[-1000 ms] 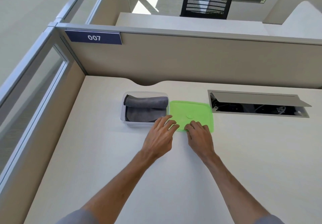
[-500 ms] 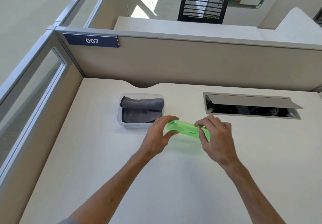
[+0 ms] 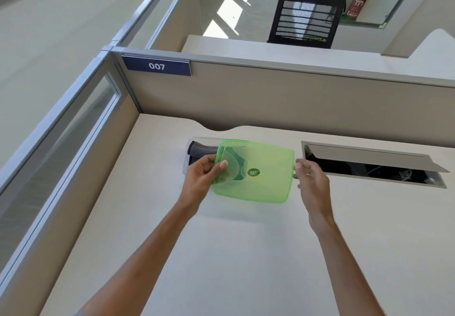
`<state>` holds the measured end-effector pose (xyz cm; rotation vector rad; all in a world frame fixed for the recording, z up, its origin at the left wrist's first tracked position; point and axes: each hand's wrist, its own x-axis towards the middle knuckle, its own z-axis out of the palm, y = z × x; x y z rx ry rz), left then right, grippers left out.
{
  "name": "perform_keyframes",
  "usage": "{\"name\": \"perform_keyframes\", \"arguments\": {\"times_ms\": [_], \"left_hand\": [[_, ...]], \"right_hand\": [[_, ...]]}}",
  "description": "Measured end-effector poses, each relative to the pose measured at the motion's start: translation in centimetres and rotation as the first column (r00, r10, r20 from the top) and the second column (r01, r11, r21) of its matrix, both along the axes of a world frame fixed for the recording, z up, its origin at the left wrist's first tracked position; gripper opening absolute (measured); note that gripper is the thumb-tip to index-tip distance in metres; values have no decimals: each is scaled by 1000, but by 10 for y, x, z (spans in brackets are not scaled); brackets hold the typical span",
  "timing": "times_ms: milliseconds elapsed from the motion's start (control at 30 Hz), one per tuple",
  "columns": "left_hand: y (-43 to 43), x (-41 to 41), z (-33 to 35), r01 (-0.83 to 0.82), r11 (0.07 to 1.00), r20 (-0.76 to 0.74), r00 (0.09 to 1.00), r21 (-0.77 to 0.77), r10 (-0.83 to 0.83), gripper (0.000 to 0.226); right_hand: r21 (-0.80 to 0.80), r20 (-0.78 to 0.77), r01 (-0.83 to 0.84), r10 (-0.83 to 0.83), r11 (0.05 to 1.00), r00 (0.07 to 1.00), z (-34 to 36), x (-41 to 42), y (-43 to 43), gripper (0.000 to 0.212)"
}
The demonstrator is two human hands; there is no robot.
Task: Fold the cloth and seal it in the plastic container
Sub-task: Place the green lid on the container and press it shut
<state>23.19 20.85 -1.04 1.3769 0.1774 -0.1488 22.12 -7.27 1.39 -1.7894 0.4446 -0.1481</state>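
A translucent green lid is held in the air above the desk, its flat face turned towards me. My left hand grips its left edge, thumb on the face. My right hand pinches its right edge. Behind the lid's left part stands the clear plastic container, mostly hidden by the lid and my left hand. The folded grey cloth lies inside it and shows partly through the green plastic.
A cable hatch with its flap raised is set into the desk to the right. Partition walls close the desk at the back and left. A sign reads 007.
Both hands lifted the lid off the desk, turned it face-on and carried it left and farther away, over the container's right part.
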Motion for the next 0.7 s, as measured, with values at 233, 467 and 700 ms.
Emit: {"name": "perform_keyframes", "arguments": {"times_ms": [233,467,700], "left_hand": [[44,11,-5,-226,968,-33,972,109,231,38],[66,40,-16,-244,723,133,969,647,208,45],[67,43,-29,-138,623,41,985,770,168,56]], "right_hand": [[-7,-68,-123,123,992,990,-20,30,48,20],[-136,-141,-169,150,976,979,-30,69,77,16],[-209,-215,-193,147,959,966,-49,82,89,20]]}}
